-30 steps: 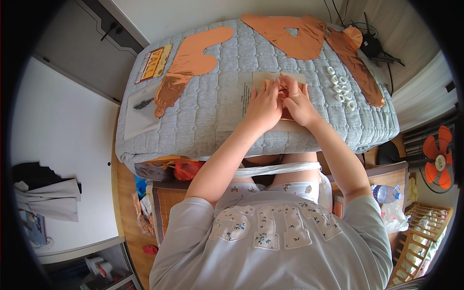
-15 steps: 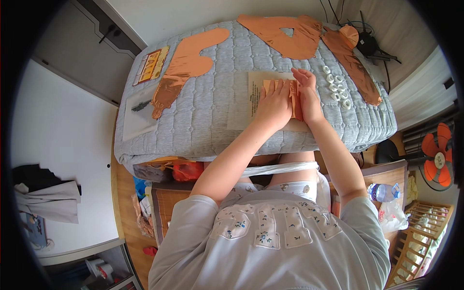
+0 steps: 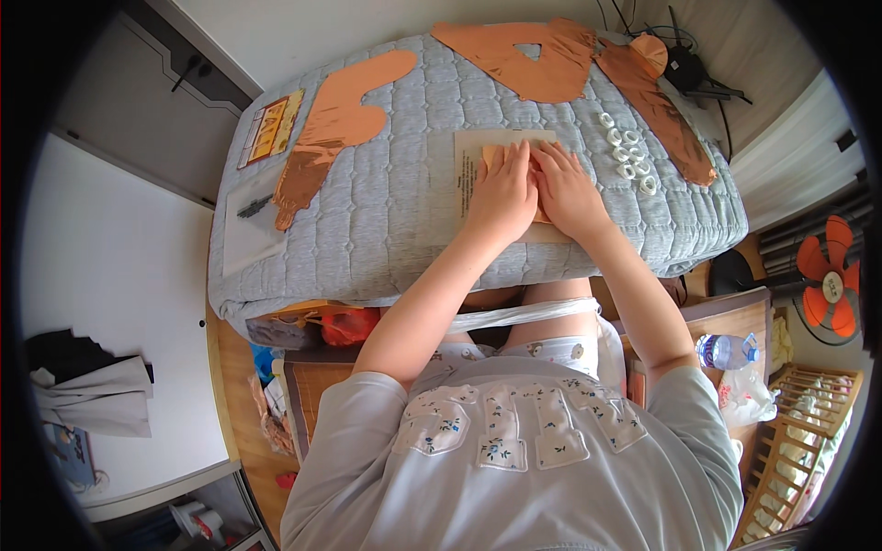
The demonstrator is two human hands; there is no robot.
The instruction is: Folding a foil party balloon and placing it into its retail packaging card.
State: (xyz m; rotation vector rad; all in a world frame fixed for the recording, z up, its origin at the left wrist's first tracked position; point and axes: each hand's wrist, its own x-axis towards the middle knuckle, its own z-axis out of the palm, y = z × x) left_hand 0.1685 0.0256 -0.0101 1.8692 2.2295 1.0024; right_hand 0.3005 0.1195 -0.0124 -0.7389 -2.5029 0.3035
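My left hand (image 3: 503, 195) lies flat, fingers straight, on a folded copper-coloured foil balloon (image 3: 490, 153). Beside it, my right hand (image 3: 570, 191) presses down with outstretched fingers, its fingertips close to the left hand's. Most of the folded foil is hidden beneath both palms. Under it lies a translucent plastic bag (image 3: 466, 188) with print along one side. The bag rests on the grey quilted mattress (image 3: 386, 220).
Flat copper foil balloons lie at the left (image 3: 340, 115), far middle (image 3: 542, 78) and far right (image 3: 657, 110). Several white rings (image 3: 628, 154) sit right of my hands. A printed card (image 3: 271, 129) and a clear packet (image 3: 253, 230) lie left. A fan (image 3: 831, 285) stands right.
My right hand has tipped from upright at the foil's right edge to flat over it, and now meets my left hand. The view has shifted slightly.
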